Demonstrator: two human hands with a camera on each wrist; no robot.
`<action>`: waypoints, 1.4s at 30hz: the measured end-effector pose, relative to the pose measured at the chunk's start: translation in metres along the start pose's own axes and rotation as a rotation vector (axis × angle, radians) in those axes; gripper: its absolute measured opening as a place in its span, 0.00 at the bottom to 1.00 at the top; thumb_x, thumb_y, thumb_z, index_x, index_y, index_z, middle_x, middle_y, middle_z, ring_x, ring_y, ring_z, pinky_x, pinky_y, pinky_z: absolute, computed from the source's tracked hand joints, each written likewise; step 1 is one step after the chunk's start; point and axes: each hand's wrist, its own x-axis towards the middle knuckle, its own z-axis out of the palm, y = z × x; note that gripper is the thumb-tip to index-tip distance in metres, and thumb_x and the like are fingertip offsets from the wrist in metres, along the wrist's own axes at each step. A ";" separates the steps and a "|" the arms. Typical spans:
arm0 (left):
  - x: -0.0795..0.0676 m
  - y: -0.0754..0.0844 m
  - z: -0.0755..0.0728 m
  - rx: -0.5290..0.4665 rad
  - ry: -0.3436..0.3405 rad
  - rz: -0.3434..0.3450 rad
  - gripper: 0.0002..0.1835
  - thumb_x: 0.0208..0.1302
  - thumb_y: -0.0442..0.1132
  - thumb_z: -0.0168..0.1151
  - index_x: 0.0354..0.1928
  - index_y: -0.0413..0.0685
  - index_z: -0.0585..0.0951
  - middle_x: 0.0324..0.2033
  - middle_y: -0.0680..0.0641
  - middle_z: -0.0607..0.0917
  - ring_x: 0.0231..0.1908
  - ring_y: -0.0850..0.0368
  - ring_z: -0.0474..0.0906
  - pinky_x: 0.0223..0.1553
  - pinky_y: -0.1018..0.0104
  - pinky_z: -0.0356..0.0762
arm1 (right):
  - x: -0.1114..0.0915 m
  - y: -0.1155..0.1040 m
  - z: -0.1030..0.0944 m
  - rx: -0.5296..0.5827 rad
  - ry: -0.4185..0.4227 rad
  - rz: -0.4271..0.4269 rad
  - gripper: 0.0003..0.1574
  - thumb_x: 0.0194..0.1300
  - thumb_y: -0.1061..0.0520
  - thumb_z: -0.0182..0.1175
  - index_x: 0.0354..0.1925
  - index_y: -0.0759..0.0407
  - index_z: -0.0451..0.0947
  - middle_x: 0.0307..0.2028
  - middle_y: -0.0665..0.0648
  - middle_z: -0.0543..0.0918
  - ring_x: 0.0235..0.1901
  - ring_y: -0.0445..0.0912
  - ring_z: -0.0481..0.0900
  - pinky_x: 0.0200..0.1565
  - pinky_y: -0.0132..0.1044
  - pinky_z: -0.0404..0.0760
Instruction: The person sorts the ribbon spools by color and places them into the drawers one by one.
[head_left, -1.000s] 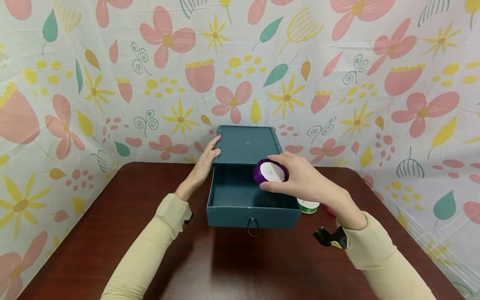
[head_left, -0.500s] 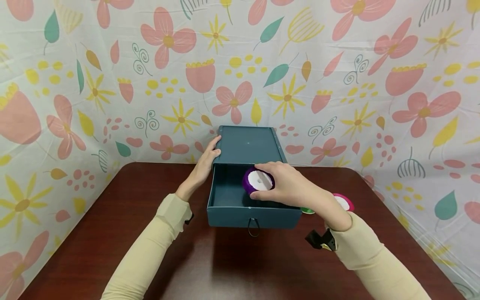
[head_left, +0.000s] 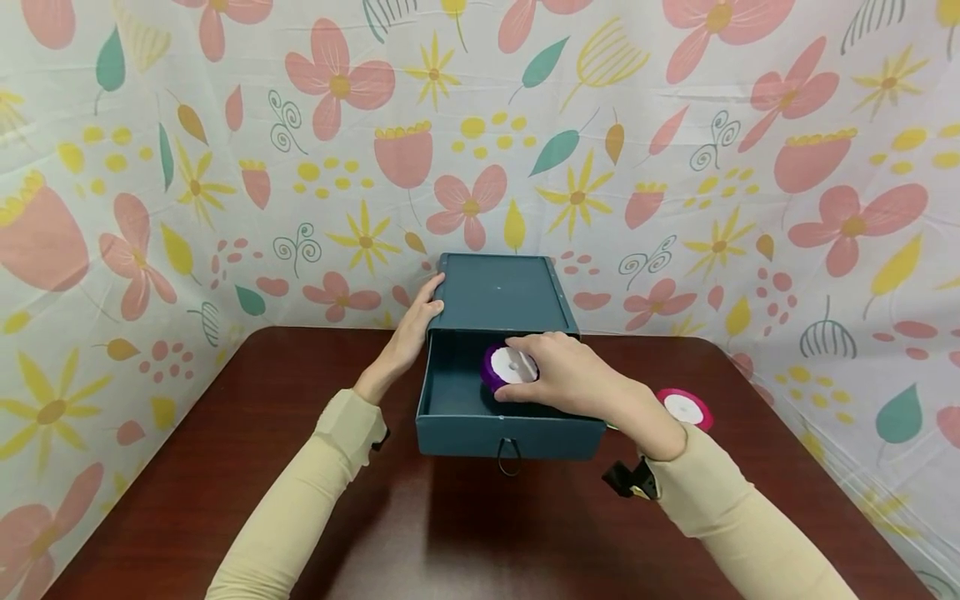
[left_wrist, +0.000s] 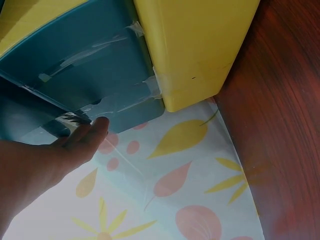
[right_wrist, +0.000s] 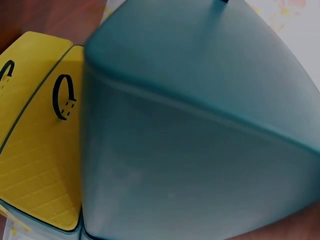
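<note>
A teal drawer [head_left: 510, 435] with a dark pull loop stands pulled out of a teal-topped drawer box [head_left: 498, 287] in the head view. Over the drawer's inside, my right hand [head_left: 573, 375] pinches a spool of purple ribbon [head_left: 512, 365] between thumb and fingers. The spool has a white face and is tilted. My left hand [head_left: 408, 332] rests along the box's left side, fingers straight; in the left wrist view its fingertips [left_wrist: 97, 127] lie against the teal wall. The right wrist view is filled by the drawer's teal outside [right_wrist: 175, 160], which hides the right hand.
On the table [head_left: 315, 358], right of the drawer, lies a spool of pink ribbon [head_left: 684, 408]. A sliver of green spool [head_left: 612, 427] shows beside the right wrist. Yellow drawer fronts [right_wrist: 45, 135] with black loops sit below the teal drawer. A flowered cloth [head_left: 480, 125] hangs behind.
My right hand has carried the purple ribbon spool left and down into the open drawer. The pink spool has come into fuller view behind the forearm. My left hand stays put.
</note>
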 end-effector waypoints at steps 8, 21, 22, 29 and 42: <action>0.000 0.000 0.001 -0.010 -0.001 -0.001 0.33 0.73 0.51 0.35 0.77 0.55 0.48 0.77 0.50 0.45 0.76 0.50 0.41 0.74 0.43 0.41 | 0.004 0.001 0.003 0.001 -0.005 -0.052 0.40 0.57 0.40 0.67 0.59 0.63 0.75 0.46 0.57 0.83 0.39 0.47 0.75 0.36 0.34 0.75; 0.001 0.003 0.000 -0.020 -0.006 -0.021 0.32 0.74 0.48 0.35 0.77 0.54 0.47 0.77 0.49 0.44 0.76 0.49 0.38 0.74 0.44 0.39 | 0.006 0.004 0.008 0.039 -0.012 -0.045 0.39 0.62 0.42 0.63 0.62 0.65 0.72 0.55 0.62 0.80 0.52 0.55 0.77 0.52 0.48 0.79; 0.000 0.005 0.000 -0.023 -0.010 -0.024 0.32 0.74 0.47 0.35 0.77 0.53 0.47 0.77 0.48 0.43 0.76 0.49 0.38 0.74 0.44 0.39 | 0.005 0.004 0.007 0.051 -0.017 -0.038 0.39 0.64 0.42 0.61 0.63 0.65 0.71 0.57 0.63 0.79 0.54 0.55 0.77 0.56 0.50 0.78; -0.013 0.034 0.000 -0.019 -0.042 -0.028 0.33 0.73 0.43 0.34 0.77 0.44 0.45 0.77 0.43 0.42 0.76 0.44 0.39 0.74 0.42 0.40 | -0.012 -0.001 -0.006 0.154 0.045 -0.073 0.31 0.68 0.44 0.57 0.62 0.60 0.74 0.58 0.58 0.80 0.55 0.52 0.79 0.57 0.49 0.78; -0.012 0.030 0.000 -0.021 -0.038 -0.023 0.32 0.75 0.45 0.34 0.77 0.47 0.45 0.77 0.46 0.42 0.76 0.47 0.38 0.74 0.42 0.39 | -0.062 -0.018 -0.010 0.431 0.329 -0.477 0.23 0.56 0.63 0.68 0.50 0.49 0.80 0.44 0.47 0.84 0.42 0.36 0.77 0.42 0.31 0.80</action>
